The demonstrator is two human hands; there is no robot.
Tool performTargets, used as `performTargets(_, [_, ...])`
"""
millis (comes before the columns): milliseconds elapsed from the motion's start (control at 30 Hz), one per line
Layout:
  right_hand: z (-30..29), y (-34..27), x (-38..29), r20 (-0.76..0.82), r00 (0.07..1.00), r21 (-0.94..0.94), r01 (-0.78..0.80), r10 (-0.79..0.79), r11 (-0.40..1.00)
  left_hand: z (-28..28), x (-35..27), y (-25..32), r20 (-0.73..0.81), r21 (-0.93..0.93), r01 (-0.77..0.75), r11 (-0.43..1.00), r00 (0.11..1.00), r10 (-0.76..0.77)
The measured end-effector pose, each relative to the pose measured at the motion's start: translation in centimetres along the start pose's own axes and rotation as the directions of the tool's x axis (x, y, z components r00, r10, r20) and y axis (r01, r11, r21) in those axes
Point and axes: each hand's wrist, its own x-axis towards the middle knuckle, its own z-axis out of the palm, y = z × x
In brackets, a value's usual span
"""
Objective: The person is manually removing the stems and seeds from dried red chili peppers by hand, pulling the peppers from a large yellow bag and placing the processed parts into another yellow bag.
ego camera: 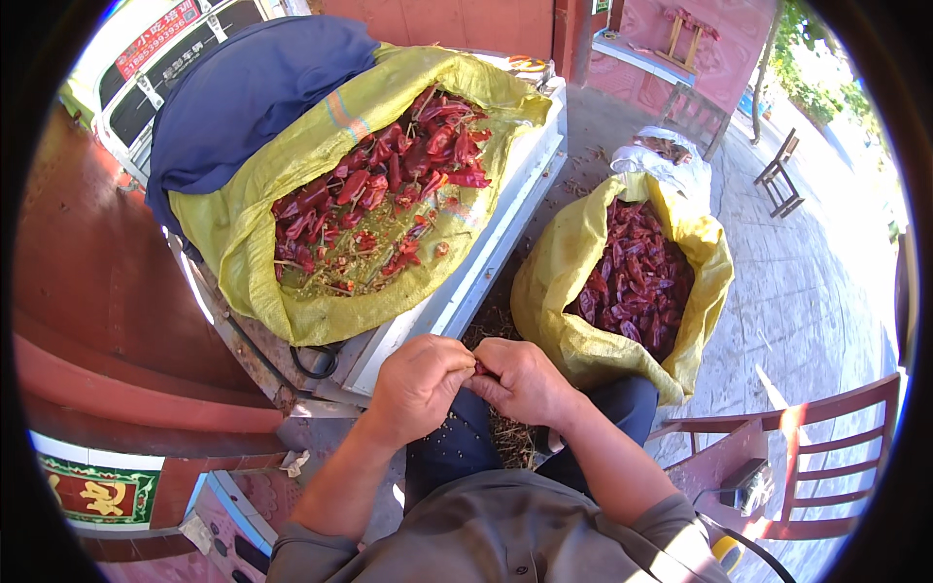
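Note:
My left hand [423, 386] and my right hand [523, 382] meet above my lap, fingertips close together. Between them is a small dark red dried chili pepper [479, 368], mostly covered by the fingers. The right hand grips its body while the left pinches at its near end; the stem is hidden. Beyond my hands, an open yellow woven sack [350, 313] lies on a white cart-like surface, with red dried chilies [372, 189], stems and loose seeds inside. To the right, an upright yellow sack [550, 284] is filled with dark red chilies [634, 273].
Dark blue cloth [255, 102] drapes beside the left sack. Orange-handled scissors [526, 64] rest at the back. A white plastic bag [667, 164] stands behind the right sack. A wooden chair [831, 455] is at right. Stem debris [514, 437] covers the ground between my legs.

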Motion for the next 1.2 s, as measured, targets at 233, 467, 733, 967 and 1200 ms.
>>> performTargets(233, [0.3,-0.6,-0.1,-0.054,0.993,0.168,0.11,-0.102,0.98,3.7,-2.1,-1.4,0.03,-0.949,0.205,0.238,0.814,-0.58])
performTargets(467, [-3.3,-0.1,-1.6,-0.294,0.954,0.043,-0.047,0.058,0.998,1.7,-1.0,-3.1,0.049,-0.447,0.543,0.711,0.808,-0.587])
performTargets(733, [-13.1,5.2,-4.2,-0.671,0.731,-0.526,-0.588,0.126,0.615,-6.7,8.5,-8.8,-0.315,0.464,0.339,0.819,0.927,-0.205])
performTargets(967, [-10.5,-5.5,-0.1,-0.614,0.775,-0.266,-0.023,-0.151,0.964,-13.3,12.5,-17.7,-0.274,0.721,0.33,0.61,0.943,-0.187])
performTargets(1200, [-8.1,-17.7,-1.6,-0.763,0.647,0.258,0.33,-0.018,0.908,-13.1,7.1,-15.5,-0.28,0.564,0.426,0.708,0.905,-0.321])
